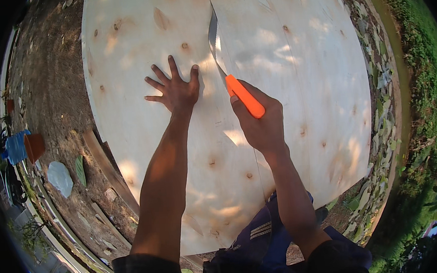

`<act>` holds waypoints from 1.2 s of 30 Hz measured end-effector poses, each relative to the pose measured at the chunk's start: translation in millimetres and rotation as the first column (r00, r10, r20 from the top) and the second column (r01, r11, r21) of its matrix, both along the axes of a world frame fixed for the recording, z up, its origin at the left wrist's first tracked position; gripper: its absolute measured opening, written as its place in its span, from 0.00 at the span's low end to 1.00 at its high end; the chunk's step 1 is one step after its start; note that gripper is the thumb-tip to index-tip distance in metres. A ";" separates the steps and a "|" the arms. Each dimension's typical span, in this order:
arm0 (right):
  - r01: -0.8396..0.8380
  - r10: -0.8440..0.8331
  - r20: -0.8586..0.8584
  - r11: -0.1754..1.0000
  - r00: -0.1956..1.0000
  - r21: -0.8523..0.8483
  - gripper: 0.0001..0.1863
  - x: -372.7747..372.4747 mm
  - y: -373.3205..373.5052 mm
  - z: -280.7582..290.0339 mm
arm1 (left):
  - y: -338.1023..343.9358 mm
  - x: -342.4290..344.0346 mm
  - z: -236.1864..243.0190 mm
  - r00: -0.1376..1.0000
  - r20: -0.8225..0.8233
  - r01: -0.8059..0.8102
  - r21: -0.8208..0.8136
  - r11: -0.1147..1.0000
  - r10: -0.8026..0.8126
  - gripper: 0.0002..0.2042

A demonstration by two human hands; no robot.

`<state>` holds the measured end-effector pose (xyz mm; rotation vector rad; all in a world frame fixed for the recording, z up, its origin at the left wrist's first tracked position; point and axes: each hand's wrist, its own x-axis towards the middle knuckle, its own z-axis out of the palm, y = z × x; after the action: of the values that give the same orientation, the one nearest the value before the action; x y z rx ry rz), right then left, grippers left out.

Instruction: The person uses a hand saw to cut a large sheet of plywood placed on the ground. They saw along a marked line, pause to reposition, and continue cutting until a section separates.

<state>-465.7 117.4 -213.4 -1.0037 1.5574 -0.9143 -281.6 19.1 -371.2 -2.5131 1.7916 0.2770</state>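
Note:
A large pale plywood sheet (297, 105) with brown knots spreads out in front of me. My left hand (178, 88) lies flat on it, fingers spread, left of a thin dark line running along the sheet. In my right hand (260, 116) is a hand saw (246, 96), gripped by its orange handle. Its narrow grey blade reaches away from me to the dark line near the far edge, where it looks set into the wood. The blade's far end is hard to make out.
Brown bare ground lies left of the sheet, with a wooden plank (108, 169), a crumpled pale plastic bag (60, 179), a brown bucket (35, 147) and a blue container (17, 147). Dry leaves (381, 140) and green plants (425, 46) line the right side. A dark blue garment (258, 232) touches the sheet's near edge.

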 end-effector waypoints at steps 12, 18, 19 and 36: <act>0.392 -0.382 0.134 0.918 0.914 -0.054 0.15 -5.1 15.0 -26.4 | -3.7 3.0 2.4 0.999 0.036 -0.008 -0.008 1.000 0.008 0.45; 0.250 -0.295 -0.130 0.927 0.947 -0.280 0.09 -19.6 -113.4 -65.3 | -7.6 -24.7 -0.1 0.999 -0.033 0.033 -0.004 0.999 -0.033 0.46; 0.206 -0.252 -0.164 0.945 0.954 -0.255 0.11 -19.2 -103.3 -69.5 | -2.9 -20.5 -2.0 0.999 -0.033 0.024 0.003 1.000 -0.024 0.46; 0.270 -0.293 -0.048 0.925 0.955 -0.268 0.12 -1.7 -30.9 -68.3 | -2.3 2.1 -4.4 0.999 -0.030 0.012 -0.021 1.000 -0.013 0.46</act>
<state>-467.4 86.5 -281.6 -1.0272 1.7165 -1.3176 -279.5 16.8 -375.6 -2.5236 1.8298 0.2990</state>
